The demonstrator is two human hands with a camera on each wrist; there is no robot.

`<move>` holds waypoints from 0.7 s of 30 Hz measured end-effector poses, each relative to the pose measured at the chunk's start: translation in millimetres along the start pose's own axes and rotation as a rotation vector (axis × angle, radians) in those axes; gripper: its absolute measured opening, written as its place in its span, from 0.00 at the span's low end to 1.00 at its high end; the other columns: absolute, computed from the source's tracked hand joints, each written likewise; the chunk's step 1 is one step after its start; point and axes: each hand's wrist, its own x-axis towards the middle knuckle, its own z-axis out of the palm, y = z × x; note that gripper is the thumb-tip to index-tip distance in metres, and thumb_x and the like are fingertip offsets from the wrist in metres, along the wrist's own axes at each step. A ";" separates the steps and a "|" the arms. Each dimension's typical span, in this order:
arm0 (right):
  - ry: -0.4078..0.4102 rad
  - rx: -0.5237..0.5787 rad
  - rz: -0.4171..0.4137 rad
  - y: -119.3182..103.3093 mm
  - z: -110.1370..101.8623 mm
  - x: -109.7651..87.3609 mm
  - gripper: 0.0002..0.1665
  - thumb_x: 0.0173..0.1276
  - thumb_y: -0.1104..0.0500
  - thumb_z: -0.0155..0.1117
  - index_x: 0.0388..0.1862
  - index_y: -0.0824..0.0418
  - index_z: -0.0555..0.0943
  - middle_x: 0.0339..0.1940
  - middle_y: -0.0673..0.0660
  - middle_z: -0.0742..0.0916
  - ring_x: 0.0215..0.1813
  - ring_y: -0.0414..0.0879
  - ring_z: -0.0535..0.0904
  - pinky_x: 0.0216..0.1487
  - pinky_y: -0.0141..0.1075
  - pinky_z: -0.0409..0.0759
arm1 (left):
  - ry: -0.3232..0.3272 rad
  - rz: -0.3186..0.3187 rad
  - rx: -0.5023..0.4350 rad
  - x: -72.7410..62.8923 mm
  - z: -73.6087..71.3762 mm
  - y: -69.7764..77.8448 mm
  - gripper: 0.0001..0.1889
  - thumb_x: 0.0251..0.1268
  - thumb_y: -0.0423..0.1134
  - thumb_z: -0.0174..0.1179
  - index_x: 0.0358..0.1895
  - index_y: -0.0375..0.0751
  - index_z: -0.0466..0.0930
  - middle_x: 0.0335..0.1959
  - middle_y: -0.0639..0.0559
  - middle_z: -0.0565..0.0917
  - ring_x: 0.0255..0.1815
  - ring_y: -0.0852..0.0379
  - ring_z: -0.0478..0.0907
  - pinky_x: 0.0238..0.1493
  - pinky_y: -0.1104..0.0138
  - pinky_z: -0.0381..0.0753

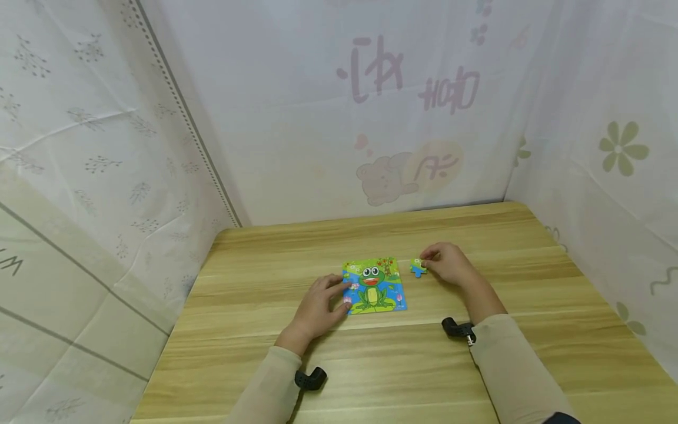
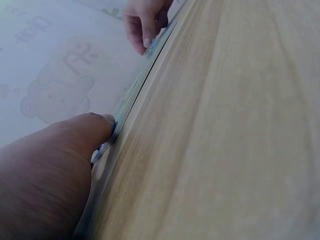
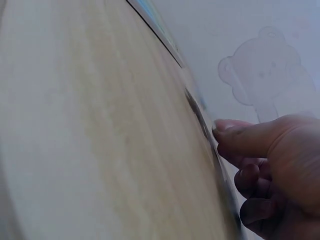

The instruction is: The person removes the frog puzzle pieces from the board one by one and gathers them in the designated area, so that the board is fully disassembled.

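Note:
A frog jigsaw puzzle (image 1: pixel 372 294) lies flat on the wooden table, its picture showing a green frog, blue water and a small tree. My left hand (image 1: pixel 318 303) rests at its left side, fingers spread loosely, with the index finger and thumb touching the edge. In the left wrist view, that thumb (image 2: pixel 100 127) presses on the puzzle's rim. To the right of the puzzle, my right hand (image 1: pixel 450 265) pinches a loose jigsaw piece (image 1: pixel 417 268), green and blue with a tab pointing down. The right wrist view shows the thumb (image 3: pixel 245 137) and curled fingers low by the table.
The wood-grain table (image 1: pixel 254 330) extends around the puzzle on every side. Pale printed curtains (image 1: pixel 296 129) hang behind it and at both sides. A black camera mount (image 1: pixel 311 378) sits on the left wrist, another mount (image 1: pixel 457 328) on the right.

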 end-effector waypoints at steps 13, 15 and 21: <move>0.019 -0.026 0.036 0.1 4.1 0.7 0.07 0.75 0.59 0.69 0.48 0.56 0.89 0.50 0.55 0.85 0.49 0.52 0.83 0.53 0.50 0.82 | -0.018 -0.018 0.004 1.4 -0.4 0.8 0.27 0.74 0.52 0.66 0.72 0.52 0.79 0.74 0.49 0.74 0.76 0.48 0.66 0.77 0.51 0.66; 0.020 -0.035 0.029 0.4 3.7 1.0 0.07 0.76 0.59 0.68 0.48 0.56 0.89 0.50 0.55 0.85 0.50 0.53 0.83 0.54 0.51 0.82 | -0.016 -0.017 0.001 1.6 -0.7 0.8 0.26 0.74 0.52 0.66 0.72 0.51 0.79 0.73 0.49 0.74 0.76 0.48 0.66 0.76 0.50 0.66; 0.031 -0.049 0.015 1.1 3.1 2.3 0.07 0.76 0.60 0.69 0.48 0.56 0.90 0.49 0.55 0.85 0.53 0.55 0.83 0.58 0.54 0.81 | -0.021 -0.016 -0.006 2.2 -1.9 0.5 0.27 0.74 0.52 0.66 0.72 0.51 0.79 0.74 0.49 0.73 0.76 0.48 0.66 0.77 0.50 0.66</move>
